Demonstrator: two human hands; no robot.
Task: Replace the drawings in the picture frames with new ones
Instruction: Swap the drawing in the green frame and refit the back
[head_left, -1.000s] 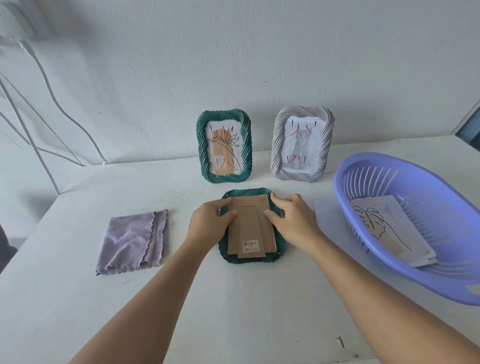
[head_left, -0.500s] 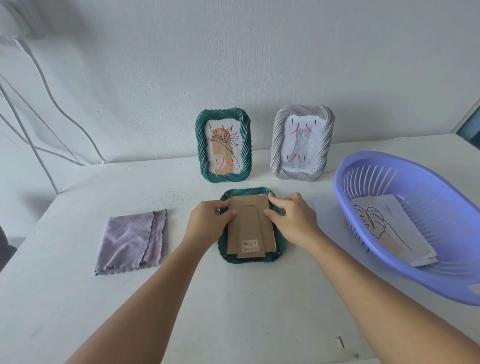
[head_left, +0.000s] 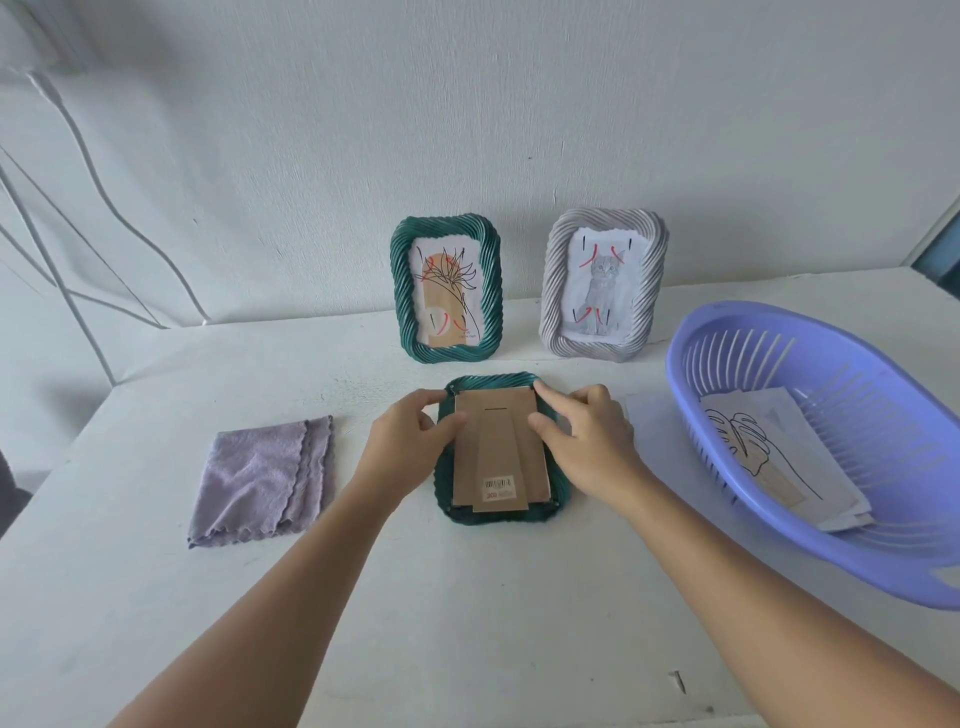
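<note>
A green twisted-rim frame (head_left: 558, 499) lies face down on the table, its brown cardboard back (head_left: 498, 441) with a folded stand facing up. My left hand (head_left: 405, 441) rests on the frame's left edge, thumb at the board's side. My right hand (head_left: 587, 441) rests on the right edge, index fingertip at the board's top right corner. Against the wall stand a green frame (head_left: 447, 288) with a plant drawing and a grey frame (head_left: 602, 283) with a cat drawing. New drawings (head_left: 779, 457) lie in the purple basket (head_left: 883, 561).
A folded lilac cloth (head_left: 265, 478) lies left of the face-down frame. The basket fills the table's right side, with a white sheet (head_left: 652, 415) beside it. White cables (head_left: 78, 156) run along the wall at left. A small dark screw (head_left: 678, 680) lies near the front edge.
Both hands stay on the face-down frame; the fingers have shifted slightly along the cardboard back's upper edges. The frame has not moved.
</note>
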